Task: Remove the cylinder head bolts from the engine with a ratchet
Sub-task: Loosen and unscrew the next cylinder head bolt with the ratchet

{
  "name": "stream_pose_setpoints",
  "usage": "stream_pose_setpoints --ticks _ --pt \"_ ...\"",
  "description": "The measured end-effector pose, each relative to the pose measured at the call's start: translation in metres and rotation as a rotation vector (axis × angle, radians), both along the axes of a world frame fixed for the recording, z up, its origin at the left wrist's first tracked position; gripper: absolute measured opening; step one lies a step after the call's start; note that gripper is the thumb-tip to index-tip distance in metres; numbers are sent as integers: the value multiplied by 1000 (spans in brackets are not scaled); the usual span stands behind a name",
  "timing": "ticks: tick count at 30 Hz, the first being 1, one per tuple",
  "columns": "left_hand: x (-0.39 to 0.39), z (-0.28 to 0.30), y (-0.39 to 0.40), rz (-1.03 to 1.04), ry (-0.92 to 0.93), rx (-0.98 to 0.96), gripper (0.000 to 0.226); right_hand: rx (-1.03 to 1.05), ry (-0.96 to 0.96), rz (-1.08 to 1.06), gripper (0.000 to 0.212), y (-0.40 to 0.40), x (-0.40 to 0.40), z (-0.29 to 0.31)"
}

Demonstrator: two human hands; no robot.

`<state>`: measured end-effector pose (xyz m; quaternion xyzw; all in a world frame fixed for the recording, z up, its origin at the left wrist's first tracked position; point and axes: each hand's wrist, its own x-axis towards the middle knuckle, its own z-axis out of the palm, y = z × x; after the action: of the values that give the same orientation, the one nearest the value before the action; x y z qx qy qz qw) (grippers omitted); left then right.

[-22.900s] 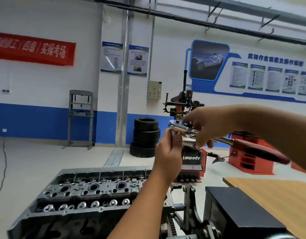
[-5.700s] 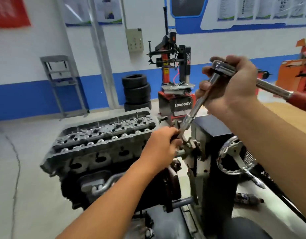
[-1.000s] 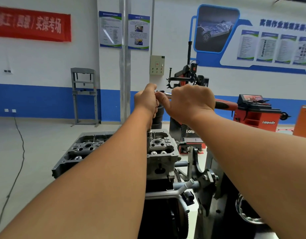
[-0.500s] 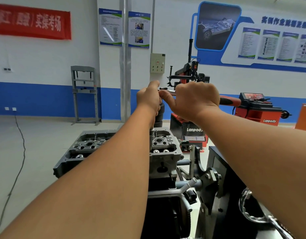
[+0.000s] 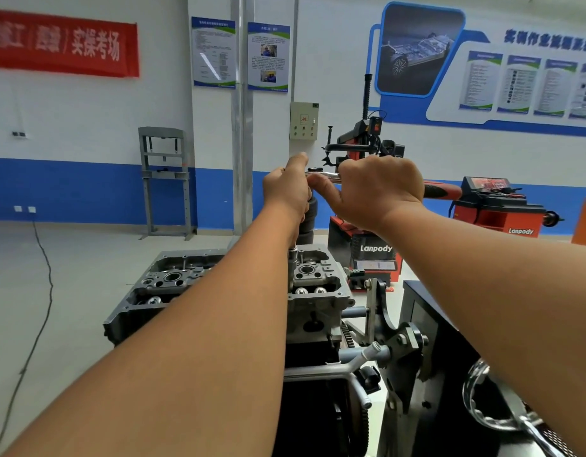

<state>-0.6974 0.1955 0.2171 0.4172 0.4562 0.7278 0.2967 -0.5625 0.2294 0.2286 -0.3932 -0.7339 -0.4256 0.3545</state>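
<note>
Breaking a head bolt loose on the grey cast-metal cylinder head [image 5: 313, 285].
Left hand [image 5: 286, 192] grips the head of the chrome, red-handled ratchet [image 5: 441, 190]; right hand [image 5: 380, 189], at 3 o'clock, clasps its shaft. Keep the steel extension bar [image 5: 292, 258] vertical.

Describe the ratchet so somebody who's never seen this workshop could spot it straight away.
Start at the grey metal cylinder head on the engine stand in the middle. A thin steel extension bar rises from its near end into the left hand. Across the top lies the chrome ratchet, held by the right hand; its red grip sets it apart.
</note>
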Motion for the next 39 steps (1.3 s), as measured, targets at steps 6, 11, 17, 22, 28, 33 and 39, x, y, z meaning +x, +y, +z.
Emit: stream_pose_setpoints --ticks 6,11,17,22,28,33,39 --pt "0 0 -1 12 18 8 35 13 -5 42 77 7 0 -1" --pt "0 -1 -3 -8 7 21 34 22 -6 102 78 16 2 0" --pt "0 -2 -3 4 19 24 36 49 9 152 81 26 2 0" --pt "2 -3 -3 35 29 27 35 76 -18 134 84 37 2 1" --pt "1 -7 -2 37 64 80 35 79 -69 176 63 54 2 6" --pt "3 -10 1 19 84 134 32 11 4 187 48 72 -3 7" --pt "7 -20 16 36 260 203 9 -105 200 353 19 94 -19 -1"
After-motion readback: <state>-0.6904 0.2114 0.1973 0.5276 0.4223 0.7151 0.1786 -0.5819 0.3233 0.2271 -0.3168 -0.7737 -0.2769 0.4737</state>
